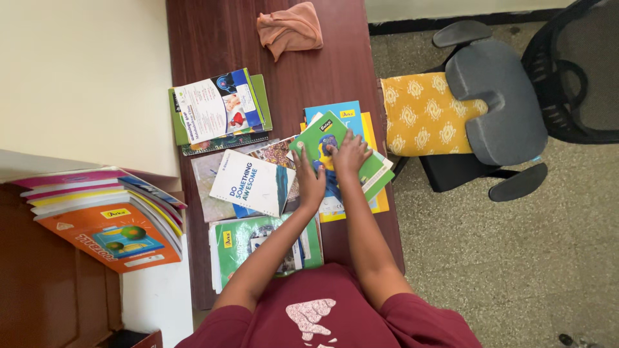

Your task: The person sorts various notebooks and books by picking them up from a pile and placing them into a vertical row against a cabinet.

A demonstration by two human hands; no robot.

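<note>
Dark wooden table [219,38] running from near to far, strewn with books. Off to the right, a black office chair [496,96] with a grey seat pad and a yellow patterned cushion [419,116]. At left, lower than the table, a fanned stack of thin books [103,206] topped by an orange cover with a green ball picture.

On the table, far end: a crumpled peach cloth [290,29]. Left of centre: a pile of books [219,109] topped by a white and blue cover with a small picture, green edges showing beneath. Nearer: a white spiral notebook [251,182] with a blue strip down its right side and large dark lettering, lying tilted over a floral cover. Nearest: a green book [242,248] with a yellow label at its corner, partly under the left forearm.

Right of centre: a green book with a blue picture [371,171], tilted, resting on a blue book and a yellow one, each with a small yellow label near the top.

Left hand [309,183] flat on the near-left corner of that green book, fingers spread apart. Right hand [349,154] pressed on its middle, fingers spread and open, gripping nothing. Book directly beneath both hands.
</note>
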